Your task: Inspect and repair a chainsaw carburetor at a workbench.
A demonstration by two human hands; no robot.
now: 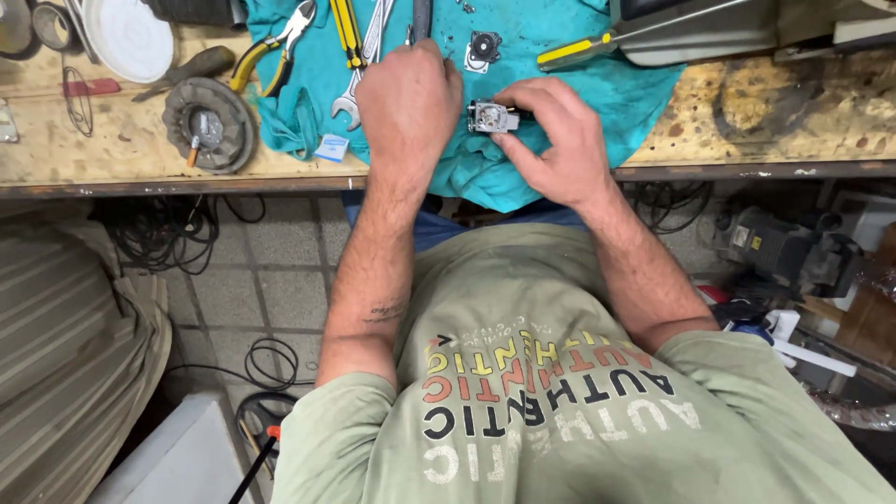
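A small grey metal part [492,117], blocky with a round opening, rests on a teal cloth [560,103] spread over the workbench. My right hand [555,140] grips it from the right with thumb and fingers. My left hand [409,107] is closed just left of the part; its fingers point at the part, and I cannot tell what they pinch. A round black piece on a metal plate [483,49] lies on the cloth just beyond the hands.
Yellow-handled pliers [271,51], a spanner [357,84] and a yellow-handled screwdriver [597,45] lie on the cloth. A round finned metal disc [208,124] and a white lid [131,37] sit on the bench [765,121] at left. Cables lie on the tiled floor below.
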